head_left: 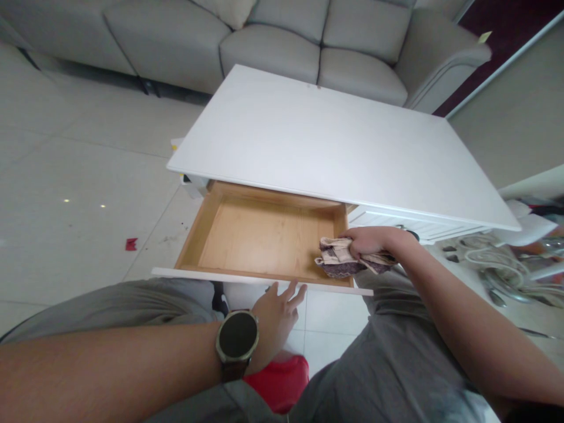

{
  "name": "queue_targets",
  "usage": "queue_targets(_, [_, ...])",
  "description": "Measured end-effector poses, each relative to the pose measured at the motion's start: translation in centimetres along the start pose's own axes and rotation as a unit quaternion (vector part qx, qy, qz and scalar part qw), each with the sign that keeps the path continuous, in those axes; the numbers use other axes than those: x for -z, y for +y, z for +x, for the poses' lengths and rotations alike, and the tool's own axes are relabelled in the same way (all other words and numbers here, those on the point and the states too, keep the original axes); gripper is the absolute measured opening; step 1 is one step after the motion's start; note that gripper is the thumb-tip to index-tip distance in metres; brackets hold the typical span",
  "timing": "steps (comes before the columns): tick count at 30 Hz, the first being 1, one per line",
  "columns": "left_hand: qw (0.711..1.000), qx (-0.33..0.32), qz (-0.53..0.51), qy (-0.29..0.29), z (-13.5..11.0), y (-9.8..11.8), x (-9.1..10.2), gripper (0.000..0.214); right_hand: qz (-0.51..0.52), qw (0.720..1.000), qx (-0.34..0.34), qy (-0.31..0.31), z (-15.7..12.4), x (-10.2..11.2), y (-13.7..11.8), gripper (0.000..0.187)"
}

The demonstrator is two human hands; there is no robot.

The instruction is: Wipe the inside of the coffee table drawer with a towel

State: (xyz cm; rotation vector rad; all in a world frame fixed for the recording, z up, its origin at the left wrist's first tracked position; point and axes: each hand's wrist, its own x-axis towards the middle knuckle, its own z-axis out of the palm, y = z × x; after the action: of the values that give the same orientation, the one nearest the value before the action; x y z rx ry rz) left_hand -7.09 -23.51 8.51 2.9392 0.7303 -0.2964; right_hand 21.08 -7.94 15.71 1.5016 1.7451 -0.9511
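A wooden drawer (259, 235) is pulled out of the white coffee table (326, 141), and its inside shows bare wood. My right hand (368, 241) is closed on a folded cloth (339, 258), cream and dark purple-brown, held over the drawer's right side wall. Part of that cloth hangs inside the drawer's right end. At the drawer's white front panel, my left hand (277, 311) has its fingers apart, the fingertips against or just beside the panel. A round dark watch sits on my left wrist.
Behind the table stands a grey sofa (273, 59). Coiled hoses or cables (497, 258) and other clutter lie on the floor at the right. A red scrap (131, 244) is on the tiles at the left. Between my legs is something red (284, 382).
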Motion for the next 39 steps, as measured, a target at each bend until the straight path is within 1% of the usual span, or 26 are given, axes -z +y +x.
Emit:
queue_targets(3, [1.000, -0.001, -0.001, -0.003, 0.0, 0.0, 0.0, 0.027, -0.001, 1.000, -0.001, -0.001, -0.1, 0.1, -0.2, 0.075])
queue_targets(7, [1.000, 0.004, -0.010, 0.012, -0.1, 0.0, -0.4, 0.025, 0.001, 1.000, 0.001, -0.003, 0.0, 0.1, -0.2, 0.075])
queue_targets(10, [1.000, 0.007, -0.021, 0.016, -0.1, 0.0, -0.3, 0.026, 0.004, 1.000, 0.002, -0.005, 0.1, 0.2, -0.2, 0.075])
queue_targets(16, [0.999, 0.002, -0.027, -0.038, 0.1, -0.1, 1.1, 0.031, 0.008, 1.000, -0.004, -0.003, -0.3, 0.4, -0.6, 0.074])
queue_targets(20, [0.999, 0.000, -0.011, -0.050, 0.3, -0.1, 1.5, 0.033, 0.012, 1.000, -0.005, -0.006, -0.6, 0.4, -0.9, 0.076])
queue_targets(22, [0.999, 0.002, -0.010, -0.045, 0.3, 0.0, 1.3, 0.034, 0.007, 1.000, -0.009, -0.005, -0.6, 0.4, -1.0, 0.079])
queue_targets(28, [0.999, 0.013, -0.038, -0.001, 0.1, 0.1, 0.6, 0.032, 0.008, 1.000, -0.001, -0.010, -0.3, 0.2, -0.7, 0.083])
queue_targets(33, [0.999, 0.009, -0.028, -0.018, 0.2, 0.1, 0.8, 0.032, 0.006, 1.000, 0.003, -0.008, 0.0, 0.0, -0.3, 0.085])
queue_targets(39, [1.000, 0.011, -0.028, -0.004, 0.1, 0.0, 0.7, 0.029, 0.003, 1.000, 0.002, 0.000, 0.0, 0.0, -0.3, 0.084])
